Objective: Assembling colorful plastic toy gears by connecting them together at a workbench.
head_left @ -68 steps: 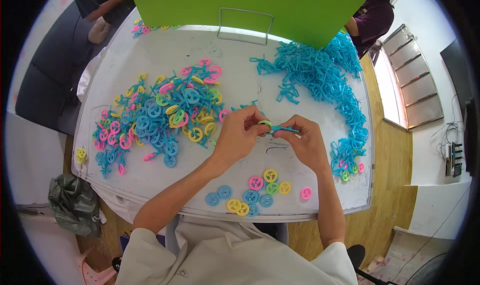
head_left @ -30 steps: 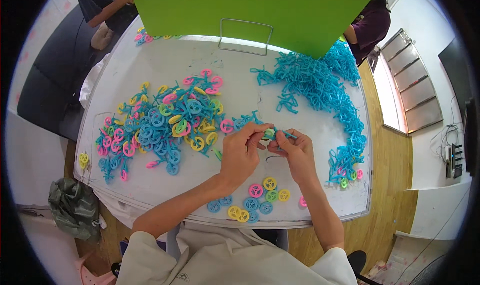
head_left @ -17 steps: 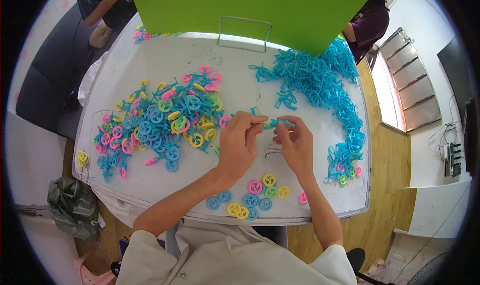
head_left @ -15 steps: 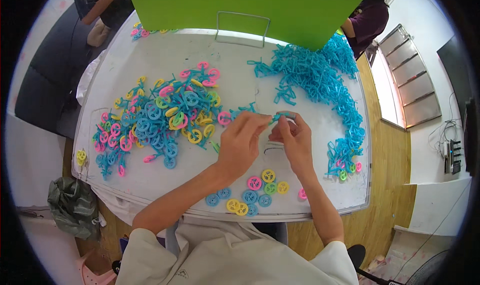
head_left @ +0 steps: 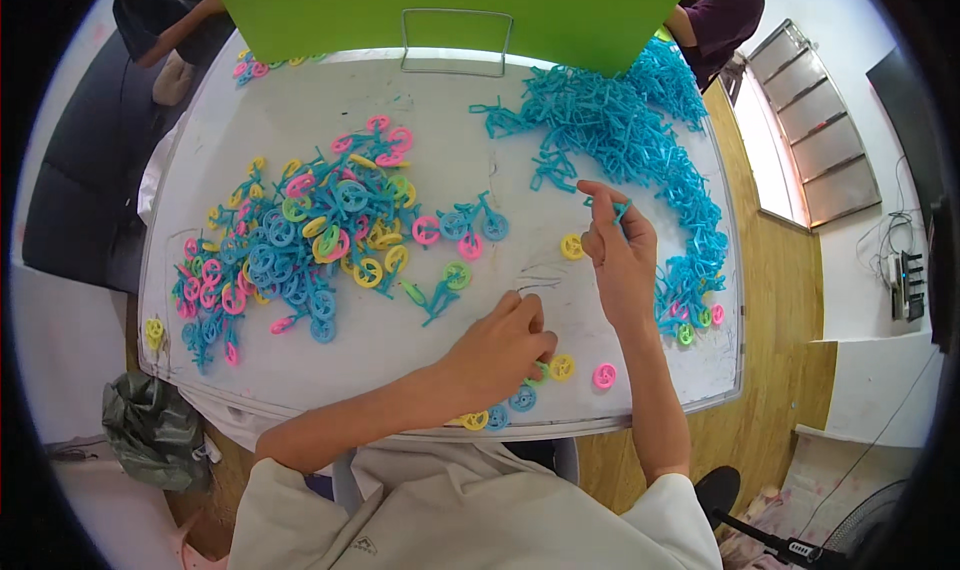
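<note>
My right hand [head_left: 622, 255] is raised over the right half of the table, its fingers closed around a small blue plastic fork piece [head_left: 621, 210]. Near the front edge, my left hand [head_left: 505, 350] is bent down over a loose group of small plastic wheels. Its fingers are curled, and their tips and anything in them are hidden. Beside them show a yellow wheel [head_left: 562, 368] and a blue wheel [head_left: 522, 398]; a pink wheel [head_left: 604, 375] lies farther right. Another yellow wheel [head_left: 571, 247] rests just left of my right hand.
A heap of forks with coloured wheels [head_left: 290, 240] covers the left side. Loose blue forks [head_left: 610, 120] are piled at the back right and down the right edge. A green board [head_left: 450, 10] with a wire handle [head_left: 456, 70] stands at the back. Other people are behind it.
My hands have parted. The left moved down toward the front wheels, while the right rose slightly to the right with the fork piece. Several wheeled forks behind the left hand are now uncovered.
</note>
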The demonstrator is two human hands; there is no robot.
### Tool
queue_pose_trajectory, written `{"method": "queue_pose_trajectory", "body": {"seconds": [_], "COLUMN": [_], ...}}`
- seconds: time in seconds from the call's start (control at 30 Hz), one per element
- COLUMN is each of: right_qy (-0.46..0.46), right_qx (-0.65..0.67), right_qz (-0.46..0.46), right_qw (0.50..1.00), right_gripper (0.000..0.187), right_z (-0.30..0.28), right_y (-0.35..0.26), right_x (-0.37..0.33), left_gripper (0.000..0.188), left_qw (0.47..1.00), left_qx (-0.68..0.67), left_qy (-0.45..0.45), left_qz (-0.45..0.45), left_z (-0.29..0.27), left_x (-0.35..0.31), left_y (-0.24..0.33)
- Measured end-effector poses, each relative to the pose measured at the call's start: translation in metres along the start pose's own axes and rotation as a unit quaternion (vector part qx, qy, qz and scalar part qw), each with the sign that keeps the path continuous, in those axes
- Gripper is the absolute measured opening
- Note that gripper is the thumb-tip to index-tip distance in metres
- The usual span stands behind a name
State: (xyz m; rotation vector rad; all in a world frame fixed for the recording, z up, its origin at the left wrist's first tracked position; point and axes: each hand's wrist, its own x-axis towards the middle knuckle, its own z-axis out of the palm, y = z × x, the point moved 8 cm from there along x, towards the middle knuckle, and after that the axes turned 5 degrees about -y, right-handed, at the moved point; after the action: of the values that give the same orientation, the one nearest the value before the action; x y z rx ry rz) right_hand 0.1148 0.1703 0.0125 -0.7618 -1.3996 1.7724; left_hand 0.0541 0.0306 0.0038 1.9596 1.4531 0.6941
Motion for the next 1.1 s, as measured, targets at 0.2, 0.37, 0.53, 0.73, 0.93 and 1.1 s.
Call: {"method": "queue_pose_trajectory", "body": {"seconds": [0.2, 0.37, 0.53, 0.73, 0.93, 1.1], "right_qy": [-0.011, -0.009, -0.075, -0.098, -0.109, -0.12], "right_qx": [-0.088, -0.126, -0.195, -0.238, -0.261, -0.175], "right_qz": [-0.025, -0.018, -0.008, -0.017, 0.001, 0.074], "right_qw": [0.996, 0.992, 0.978, 0.966, 0.959, 0.974], "right_gripper": [0.025, 0.021, 0.019, 0.017, 0.018, 0.036], "right_z": [0.011, 0.008, 0.025, 0.041, 0.048, 0.049], "right_y": [-0.005, -0.003, 0.001, 0.003, 0.011, 0.015], "right_x": [0.0, 0.002, -0.005, -0.013, -0.014, -0.014], "left_gripper": [0.011, 0.01, 0.021, 0.015, 0.009, 0.009], "left_qw": [0.986, 0.923, 0.873, 0.855, 0.874, 0.919], "left_qx": [-0.145, -0.31, -0.414, -0.438, -0.384, -0.2], "left_qy": [0.008, 0.153, 0.23, 0.232, 0.27, 0.323], "left_qz": [-0.086, -0.17, -0.122, -0.155, -0.131, -0.102], "left_z": [-0.016, -0.049, -0.072, -0.066, -0.063, -0.075], "left_x": [0.01, 0.005, 0.004, 0.004, 0.002, -0.004], "left_y": [-0.016, -0.043, -0.061, -0.068, -0.076, -0.059]}}
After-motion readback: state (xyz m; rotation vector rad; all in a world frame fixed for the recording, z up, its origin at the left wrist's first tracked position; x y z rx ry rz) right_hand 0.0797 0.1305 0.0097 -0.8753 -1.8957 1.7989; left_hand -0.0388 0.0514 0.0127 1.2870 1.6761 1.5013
